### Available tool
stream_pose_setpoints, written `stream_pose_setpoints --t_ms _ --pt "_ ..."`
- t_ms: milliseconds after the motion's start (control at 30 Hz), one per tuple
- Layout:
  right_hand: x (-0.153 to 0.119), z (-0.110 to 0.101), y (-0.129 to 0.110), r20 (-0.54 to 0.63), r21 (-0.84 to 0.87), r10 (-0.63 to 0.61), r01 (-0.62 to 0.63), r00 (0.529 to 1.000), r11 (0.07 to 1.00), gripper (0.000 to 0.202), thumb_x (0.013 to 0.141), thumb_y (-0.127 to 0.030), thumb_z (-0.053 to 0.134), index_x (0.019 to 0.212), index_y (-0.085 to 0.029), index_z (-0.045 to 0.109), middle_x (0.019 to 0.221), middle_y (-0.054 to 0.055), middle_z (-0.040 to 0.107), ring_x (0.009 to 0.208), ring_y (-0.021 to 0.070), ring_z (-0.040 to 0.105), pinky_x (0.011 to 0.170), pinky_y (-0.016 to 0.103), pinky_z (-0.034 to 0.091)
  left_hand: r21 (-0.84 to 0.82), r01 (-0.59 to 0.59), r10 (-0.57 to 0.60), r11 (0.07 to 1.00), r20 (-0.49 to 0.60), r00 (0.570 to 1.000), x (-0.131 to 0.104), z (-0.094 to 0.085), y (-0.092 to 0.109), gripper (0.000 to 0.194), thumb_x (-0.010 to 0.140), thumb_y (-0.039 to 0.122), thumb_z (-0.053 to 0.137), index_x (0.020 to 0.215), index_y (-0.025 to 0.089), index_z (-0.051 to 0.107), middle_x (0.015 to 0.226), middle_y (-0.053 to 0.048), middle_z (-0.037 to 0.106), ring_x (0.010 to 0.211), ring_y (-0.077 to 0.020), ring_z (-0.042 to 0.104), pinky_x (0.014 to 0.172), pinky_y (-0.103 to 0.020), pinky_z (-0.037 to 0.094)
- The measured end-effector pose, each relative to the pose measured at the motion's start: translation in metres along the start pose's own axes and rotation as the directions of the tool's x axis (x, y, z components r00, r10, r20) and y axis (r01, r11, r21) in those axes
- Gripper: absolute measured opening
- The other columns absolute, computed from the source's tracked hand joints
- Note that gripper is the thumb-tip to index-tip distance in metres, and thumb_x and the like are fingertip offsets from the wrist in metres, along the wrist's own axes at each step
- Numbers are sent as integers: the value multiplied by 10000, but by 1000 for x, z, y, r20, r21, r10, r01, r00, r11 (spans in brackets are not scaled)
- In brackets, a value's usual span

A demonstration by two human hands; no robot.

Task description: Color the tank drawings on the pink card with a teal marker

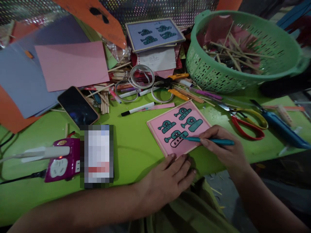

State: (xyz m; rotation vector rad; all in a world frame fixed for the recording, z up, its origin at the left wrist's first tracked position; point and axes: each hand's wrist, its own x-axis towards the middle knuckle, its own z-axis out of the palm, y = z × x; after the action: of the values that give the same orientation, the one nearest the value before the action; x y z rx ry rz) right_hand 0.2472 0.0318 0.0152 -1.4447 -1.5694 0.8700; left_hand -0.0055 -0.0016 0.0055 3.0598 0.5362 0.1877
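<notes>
A pink card [157, 132] edged with thin wooden sticks lies tilted on the green table. It bears several tank drawings outlined in black, coloured teal; the lower part of the nearest one is still pink. My right hand [224, 145] grips a teal marker [220, 141], its tip on that nearest tank. My left hand [168, 178] rests at the card's near edge, fingers apart and lying flat, holding nothing. Beyond the card are a black-and-white marker [137, 109] and a pink paper strip [161, 106].
A green basket [206, 68] of sticks stands back right, with scissors [247, 124] and a blue cutter [284, 124] before it. Tape rings [142, 76] and a framed blue card [155, 34] lie behind. Left are a phone [78, 106], a purple power strip [62, 161] and coloured papers [73, 64].
</notes>
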Motion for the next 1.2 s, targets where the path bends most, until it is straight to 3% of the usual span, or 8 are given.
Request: stream_pose_setpoints --t_ms 100,333,533,700,867,1033,1200 --pt "0 1 0 -6 -10 1 -1 1000 1000 153 913 -333 765 819 -248 679 707 8 709 600 177 660 566 292 513 6 13 -13 1000 -31 999 0 1 0 447 1075 270 489 1516 223 545 1515 -69 623 1406 -223 559 1152 -402 399" --pt "-1 1 1 -29 1 26 -26 999 1000 158 909 -332 762 813 -242 675 683 6 679 572 170 621 533 290 480 1 -7 7 1000 9 1000 0 -1 0 459 1077 265 485 1531 210 522 1554 -88 587 1420 -236 551 1147 -405 413" --pt "-2 0 1 -59 -27 54 -56 997 998 146 901 -312 753 807 -241 665 670 -1 659 529 147 544 485 279 418 -14 -42 44 999 103 994 0 1 0 540 1069 278 513 1594 180 433 1628 -142 493 1467 -265 500 1162 -439 384" --pt "-1 0 -2 -42 -17 65 -66 997 998 222 898 -411 771 790 -249 665 664 8 671 548 166 592 504 294 465 -8 -20 20 1000 26 999 -1 0 0 476 1074 261 492 1546 195 504 1586 -102 550 1460 -256 511 1153 -419 400" --pt "1 1 -3 -9 18 68 -68 998 998 287 883 -502 787 798 -248 682 683 21 702 591 187 655 544 307 517 -8 -10 11 1000 20 1000 0 -2 -1 455 1088 246 446 1535 206 521 1545 -78 595 1438 -241 537 1147 -407 417" --pt "1 1 1 -3 51 64 -64 998 997 250 868 -474 808 819 -251 705 704 14 702 602 186 670 535 293 522 4 4 -4 1000 -16 1000 0 -1 0 448 1090 235 433 1526 217 535 1544 -57 601 1421 -227 553 1141 -399 424" --pt "1 2 0 -11 49 40 -39 999 998 241 864 -465 820 831 -249 719 712 9 707 603 167 666 532 270 522 -3 -14 14 1000 19 1000 0 0 1 465 1083 249 466 1544 208 514 1566 -79 576 1426 -241 543 1146 -417 408"
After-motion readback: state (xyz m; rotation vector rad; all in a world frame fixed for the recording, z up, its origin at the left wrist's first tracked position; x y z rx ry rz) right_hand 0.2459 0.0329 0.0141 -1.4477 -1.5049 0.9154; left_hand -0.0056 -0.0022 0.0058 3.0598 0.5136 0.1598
